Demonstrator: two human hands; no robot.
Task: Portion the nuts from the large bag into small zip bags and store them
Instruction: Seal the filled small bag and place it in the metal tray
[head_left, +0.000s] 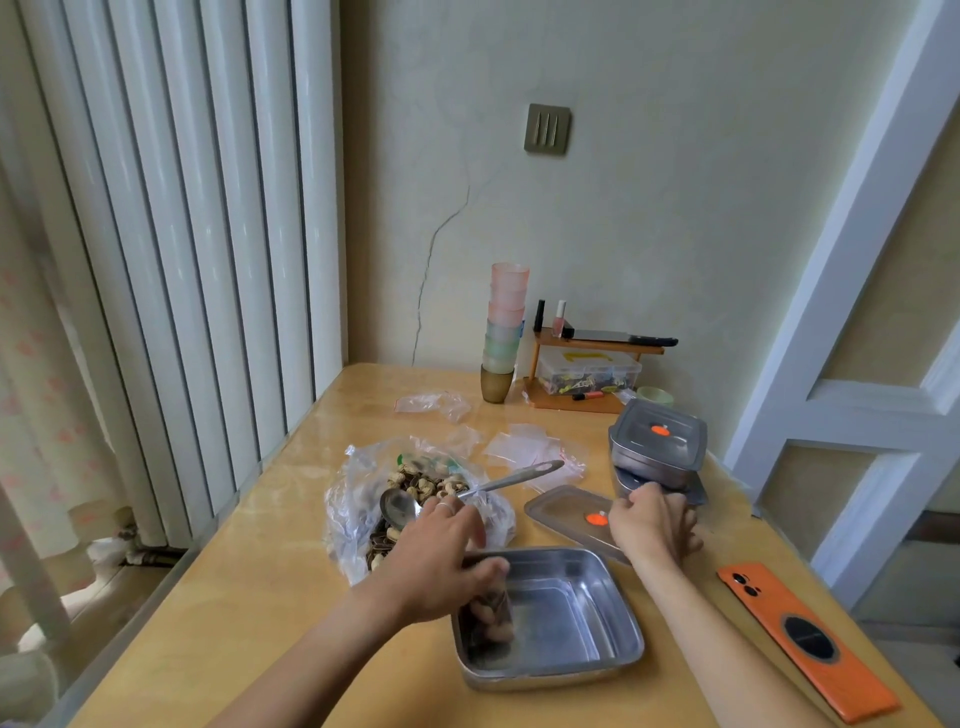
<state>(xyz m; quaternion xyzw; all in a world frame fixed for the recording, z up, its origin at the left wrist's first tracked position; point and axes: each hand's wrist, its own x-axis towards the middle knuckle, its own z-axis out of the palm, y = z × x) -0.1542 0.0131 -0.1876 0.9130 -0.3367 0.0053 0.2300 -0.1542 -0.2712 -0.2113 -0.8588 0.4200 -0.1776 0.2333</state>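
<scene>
The steel tray (571, 613) sat near the counter's (291, 597) front edge. The left hand (441, 561) pinched a filled small zip bag (488, 610) inside it, apparently storing it. The right hand (654, 525) rested spread on the lid (566, 512). The next move probably called for releasing, then scooping from the large bag (363, 499) mid-counter

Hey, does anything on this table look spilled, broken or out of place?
No nuts look spilled. A long crack runs up the wall behind the table. The loose lid lies askew, its near corner seemingly propped on the rim of the metal tray. The spoon rests loosely in the open nut bag, handle sticking out.
</scene>
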